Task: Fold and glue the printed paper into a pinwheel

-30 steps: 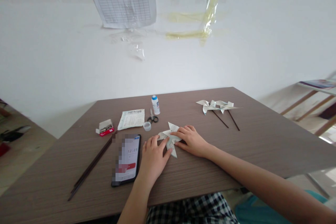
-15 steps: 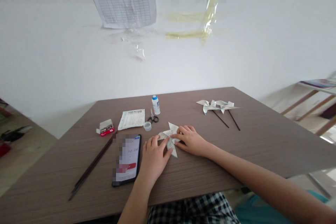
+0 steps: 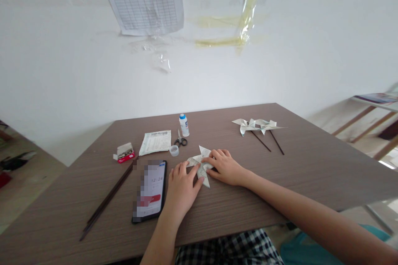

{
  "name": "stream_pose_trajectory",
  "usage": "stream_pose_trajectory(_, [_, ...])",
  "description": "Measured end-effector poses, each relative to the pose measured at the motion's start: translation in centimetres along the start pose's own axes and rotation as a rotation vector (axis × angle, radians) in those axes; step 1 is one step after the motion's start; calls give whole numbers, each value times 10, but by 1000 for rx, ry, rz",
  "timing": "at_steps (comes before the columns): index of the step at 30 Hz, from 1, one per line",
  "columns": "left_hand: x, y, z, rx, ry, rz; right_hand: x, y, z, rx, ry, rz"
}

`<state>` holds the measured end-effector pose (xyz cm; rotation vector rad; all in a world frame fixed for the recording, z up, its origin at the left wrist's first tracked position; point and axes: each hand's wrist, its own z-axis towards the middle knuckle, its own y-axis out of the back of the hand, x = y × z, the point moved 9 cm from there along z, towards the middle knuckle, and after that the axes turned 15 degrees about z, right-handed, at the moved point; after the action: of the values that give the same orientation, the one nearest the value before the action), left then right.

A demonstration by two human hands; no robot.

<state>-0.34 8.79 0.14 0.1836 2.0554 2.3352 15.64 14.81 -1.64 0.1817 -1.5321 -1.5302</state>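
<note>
A folded pinwheel of printed paper [image 3: 203, 169] lies flat on the table between my hands, its pointed blades spread. My left hand [image 3: 183, 182] rests on its left side with the fingers spread, index finger and thumb touching the paper. From the right, my right hand [image 3: 225, 167] has its fingers bent over a folded blade, index fingertip at the centre and thumb lower down. Part of the right blade is hidden under that hand. Left of my left hand lies a phone [image 3: 151, 190] with a lit screen.
Behind are a paper sheet [image 3: 156, 142], scissors [image 3: 180, 141], a white bottle with blue cap [image 3: 184, 126], a tape roll [image 3: 174, 150] and a small red-and-white box [image 3: 125, 153]. Dark sticks [image 3: 107, 201] lie left. Two pinwheels on sticks [image 3: 258, 126] lie at the back right of the table [image 3: 311, 165].
The view has shifted very slightly. Both hands and the paper pinwheel hold practically the same position.
</note>
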Motion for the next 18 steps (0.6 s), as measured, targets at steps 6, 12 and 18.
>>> stream_pose_trajectory(6, [1,-4,0,-1,2,-5,-4,1,-2,6,3,55])
stream_pose_trajectory(12, [-1,-2,-1,23,-1,13,-10,5,-5,-39,38,107])
stream_pose_trajectory(18, [0,-2,-1,16,-6,24,-11,4,-5,-44,71,114])
